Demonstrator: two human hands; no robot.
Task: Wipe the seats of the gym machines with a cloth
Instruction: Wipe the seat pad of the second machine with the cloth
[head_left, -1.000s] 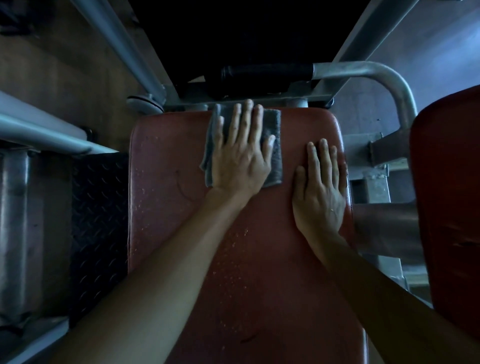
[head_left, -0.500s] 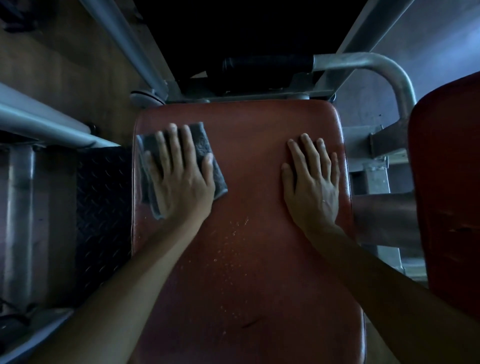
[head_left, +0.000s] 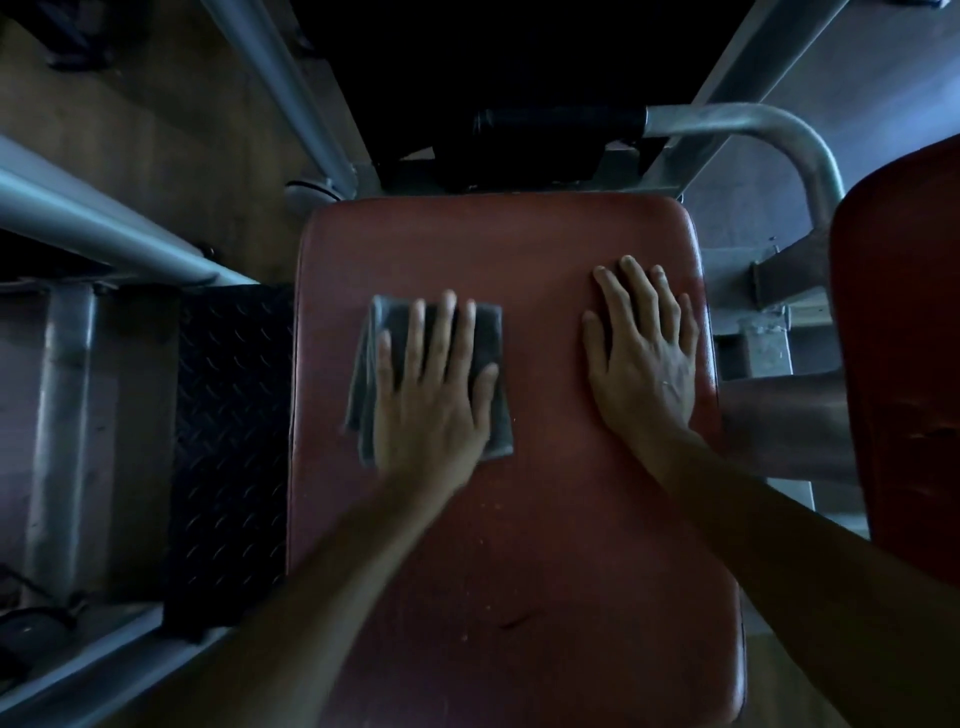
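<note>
A worn red padded seat (head_left: 519, 545) fills the middle of the head view. A folded grey cloth (head_left: 491, 358) lies on its left half. My left hand (head_left: 434, 400) presses flat on the cloth with straight, spread fingers. My right hand (head_left: 644, 358) rests flat on the bare seat near its right edge, fingers straight. Small pale specks dot the seat surface below the cloth.
A curved metal handle (head_left: 779, 135) with a black grip (head_left: 556, 122) stands beyond the seat's far edge. A second red pad (head_left: 904, 364) rises at the right. Grey frame tubes (head_left: 98, 223) and a black tread plate (head_left: 228, 441) lie to the left.
My left hand slid the cloth from the seat's far edge to its left side, then right and nearer. My right hand stayed flat, shifting slightly.
</note>
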